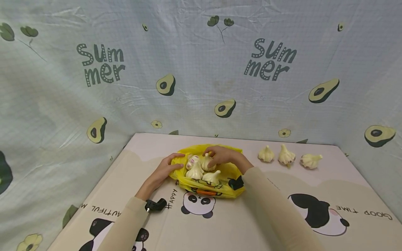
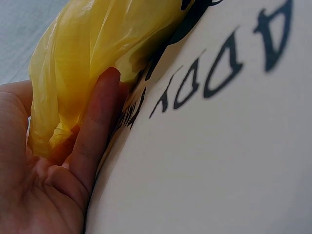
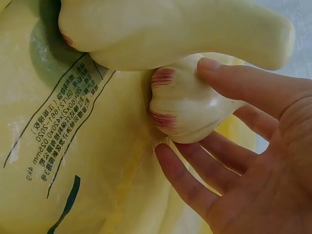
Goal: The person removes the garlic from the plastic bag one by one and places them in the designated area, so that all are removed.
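A yellow plastic bag [image 1: 230, 170] lies spread on the table with several garlic bulbs [image 1: 195, 170] in it. At its left edge, my left hand [image 1: 164, 169] holds the rim; the left wrist view shows the yellow film [image 2: 73, 63] between thumb and fingers. Over the bag's far side, my right hand [image 1: 222, 155] grips one garlic bulb [image 1: 206, 162]. Seen from the right wrist, this bulb [image 3: 187, 105] has purple streaks and sits between thumb and fingers. Another bulb [image 3: 161, 29] is close to the camera, partly covering it.
Three more garlic bulbs [image 1: 287, 155] stand or lie in a row on the table to the right of the bag. The tabletop [image 1: 245, 226] bears panda prints and lettering. A hanging sheet [image 1: 188, 52] with avocado prints encloses the back and sides.
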A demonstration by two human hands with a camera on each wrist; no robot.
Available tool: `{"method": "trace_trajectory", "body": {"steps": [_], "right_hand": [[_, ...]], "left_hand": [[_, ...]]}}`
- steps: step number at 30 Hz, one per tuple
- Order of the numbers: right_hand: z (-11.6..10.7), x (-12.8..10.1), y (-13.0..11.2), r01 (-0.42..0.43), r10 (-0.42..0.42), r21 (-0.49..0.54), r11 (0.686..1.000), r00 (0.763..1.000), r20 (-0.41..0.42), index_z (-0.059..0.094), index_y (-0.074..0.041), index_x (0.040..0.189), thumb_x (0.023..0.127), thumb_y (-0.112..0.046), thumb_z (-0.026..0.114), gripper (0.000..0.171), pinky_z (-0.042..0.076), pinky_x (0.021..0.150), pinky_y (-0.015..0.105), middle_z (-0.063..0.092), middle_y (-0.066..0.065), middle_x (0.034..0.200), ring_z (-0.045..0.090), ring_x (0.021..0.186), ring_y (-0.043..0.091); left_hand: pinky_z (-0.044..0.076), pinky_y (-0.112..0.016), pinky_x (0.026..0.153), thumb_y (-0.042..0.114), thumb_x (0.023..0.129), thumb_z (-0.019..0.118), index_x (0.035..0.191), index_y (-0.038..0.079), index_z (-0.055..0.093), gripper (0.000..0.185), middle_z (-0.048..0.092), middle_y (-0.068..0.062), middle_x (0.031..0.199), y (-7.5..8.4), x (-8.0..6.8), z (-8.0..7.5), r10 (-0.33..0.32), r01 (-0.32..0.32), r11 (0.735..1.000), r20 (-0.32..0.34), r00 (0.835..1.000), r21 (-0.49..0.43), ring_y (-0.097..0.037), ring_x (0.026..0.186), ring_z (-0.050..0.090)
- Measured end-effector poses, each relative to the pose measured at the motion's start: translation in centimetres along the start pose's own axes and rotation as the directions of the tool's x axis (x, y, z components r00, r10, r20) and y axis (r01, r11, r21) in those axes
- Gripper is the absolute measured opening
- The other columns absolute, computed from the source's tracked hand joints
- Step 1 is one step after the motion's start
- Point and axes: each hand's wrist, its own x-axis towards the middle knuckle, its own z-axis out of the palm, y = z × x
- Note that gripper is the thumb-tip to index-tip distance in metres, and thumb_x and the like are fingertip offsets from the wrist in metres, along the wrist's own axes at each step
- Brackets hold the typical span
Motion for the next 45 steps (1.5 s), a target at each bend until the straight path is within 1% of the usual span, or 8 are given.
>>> {"method": "trace_trajectory", "body": {"steps": [5,12,17,24,29,37,41,45], "right_hand": [[0.1,-0.2,-0.1,0.010,-0.010,-0.014,1.000,1.000,-0.004,0.061,-0.012,0.137,0.089,-0.018,0.077,0.051,0.048,0.111,0.050,0.052,0.023,0.151,0.051,0.138,0.039],[0.1,-0.7,-0.3,-0.002,0.001,-0.024,1.000,1.000,-0.018,0.062,-0.012,0.133,0.090,-0.016,0.077,0.046,0.047,0.111,0.050,0.054,0.023,0.147,0.053,0.133,0.037],[-0.1,-0.7,-0.4,0.012,-0.014,-0.052,0.999,0.999,-0.034,0.063,-0.013,0.130,0.089,-0.016,0.077,0.043,0.046,0.112,0.050,0.055,0.022,0.147,0.052,0.136,0.038],[-0.4,-1.2,-0.8,-0.001,0.000,-0.018,1.000,0.999,-0.043,0.064,-0.014,0.127,0.088,-0.015,0.077,0.041,0.049,0.110,0.048,0.054,0.022,0.148,0.051,0.135,0.038],[-0.5,-1.5,-0.8,-0.011,0.011,-0.015,1.000,0.999,-0.044,0.063,-0.015,0.128,0.088,-0.017,0.077,0.042,0.051,0.107,0.047,0.054,0.021,0.148,0.054,0.130,0.035],[-1.0,-2.3,-1.1,0.014,-0.015,-0.007,1.000,0.998,-0.060,0.061,-0.013,0.132,0.089,-0.019,0.075,0.046,0.055,0.101,0.042,0.056,0.019,0.145,0.056,0.123,0.032],[-1.2,-2.6,-1.3,0.038,-0.039,-0.014,0.999,0.997,-0.073,0.061,-0.013,0.133,0.089,-0.020,0.075,0.046,0.055,0.102,0.041,0.057,0.018,0.143,0.057,0.120,0.030],[-1.5,-2.8,-1.3,0.057,-0.060,-0.036,0.998,0.993,-0.098,0.060,-0.015,0.134,0.089,-0.022,0.075,0.048,0.053,0.104,0.043,0.058,0.017,0.143,0.058,0.123,0.030]], "left_hand": [[0.051,-0.019,0.095,0.021,0.100,0.065,0.149,0.009,0.050,0.053,0.031,-0.015,0.167,0.0,0.1,0.1,-0.002,0.002,1.000,0.000,1.000,-0.002,-0.028,0.133,0.050],[0.053,-0.019,0.092,0.020,0.099,0.065,0.148,0.008,0.051,0.053,0.033,-0.016,0.165,0.1,0.1,0.2,0.001,-0.001,1.000,0.001,1.000,-0.002,-0.026,0.127,0.054],[0.052,-0.019,0.093,0.019,0.099,0.065,0.148,0.009,0.051,0.052,0.033,-0.015,0.166,0.0,0.2,0.3,0.004,-0.004,1.000,0.000,1.000,-0.001,-0.027,0.130,0.051],[0.051,-0.019,0.094,0.021,0.099,0.065,0.147,0.009,0.052,0.052,0.033,-0.016,0.166,-0.2,0.2,0.2,0.013,-0.013,1.000,0.001,1.000,0.005,-0.028,0.133,0.050],[0.049,-0.018,0.097,0.020,0.099,0.065,0.148,0.009,0.051,0.052,0.029,-0.014,0.168,-0.2,0.1,0.2,0.004,-0.004,1.000,0.002,1.000,0.013,-0.032,0.141,0.044],[0.051,-0.017,0.093,0.019,0.099,0.065,0.149,0.009,0.050,0.053,0.032,-0.015,0.166,-0.1,0.1,0.2,-0.002,0.002,1.000,0.005,1.000,0.005,-0.025,0.128,0.053],[0.051,-0.018,0.094,0.020,0.099,0.064,0.149,0.009,0.050,0.053,0.032,-0.016,0.166,-0.1,0.0,0.2,-0.005,0.005,1.000,-0.004,1.000,0.011,-0.028,0.131,0.051],[0.051,-0.018,0.094,0.020,0.099,0.064,0.149,0.010,0.051,0.052,0.032,-0.015,0.166,0.0,0.0,0.2,-0.008,0.008,1.000,-0.011,1.000,0.016,-0.029,0.133,0.050]]}}
